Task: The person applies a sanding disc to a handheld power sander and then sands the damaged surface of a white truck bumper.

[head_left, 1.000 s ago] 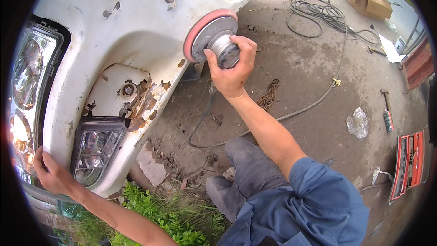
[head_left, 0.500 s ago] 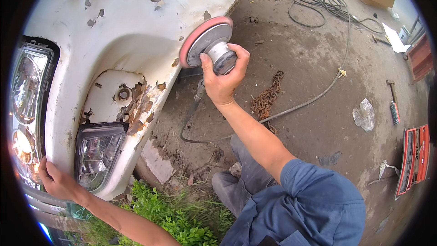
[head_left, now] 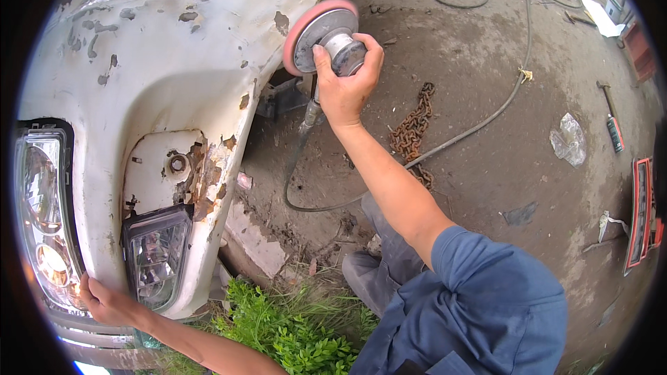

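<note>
My right hand (head_left: pixel 349 85) is closed round the body of a round air sander (head_left: pixel 340 45). Its reddish pad (head_left: pixel 300 36) faces the outer edge of a white, chipped bumper (head_left: pixel 177 45); I cannot tell whether they touch. From the sander's underside an air hose (head_left: pixel 297 160) loops down and off to the right. Low on the left, my left hand (head_left: pixel 108 303) is closed on the bumper's edge, between the headlight (head_left: pixel 45 194) and a dark-framed fog lamp (head_left: pixel 156 257). Some of its fingers are hidden.
A rusty chain (head_left: pixel 411 132) lies on the dirt ground beside my right forearm, with the hose crossing it. Green plants (head_left: pixel 278 330) grow below the bumper. To the right are a clear plastic bag (head_left: pixel 570 140), a hammer (head_left: pixel 607 97), a spray can (head_left: pixel 615 133) and a red-framed grille (head_left: pixel 639 215).
My view has shifted, so the headlight sits lower in it. The sander has moved outward and up along the bumper's edge. My left hand stays by the headlight.
</note>
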